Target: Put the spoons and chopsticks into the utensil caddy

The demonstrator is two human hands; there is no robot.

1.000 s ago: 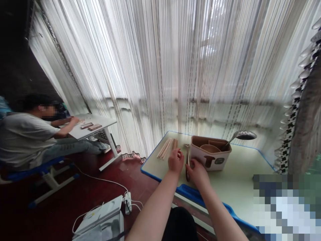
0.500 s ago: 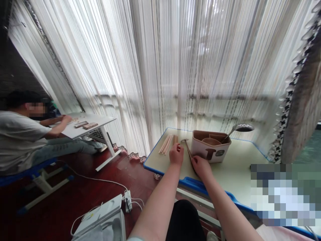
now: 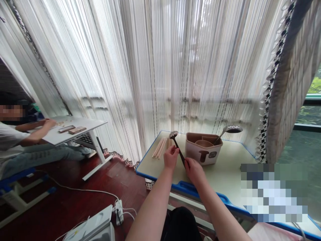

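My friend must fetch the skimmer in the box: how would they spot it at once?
By the curtain stands a blue-edged table, and on it a brown-rimmed box. The skimmer leans out toward the right, its wide metal head full of holes. Unlike the dark-handled utensil in the right hand, its handle goes into the box.

1. Daylight comes from behind the sheer white striped curtain [image 3: 160, 60], whitest and nearly washed out toward the upper left.
2. The glossy dark-red wooden floor [image 3: 100, 175], lower left, sits dim, with a faint sheen.
3. The slim dark-handled metal ladle [image 3: 181, 154], near centre, shows small highlights at its top end.
4. Wide-angle stretch makes the curtain's stripes fan outward toward the upper corners.
5. Coarse pixel mosaic blots out patches at lower right and far left.
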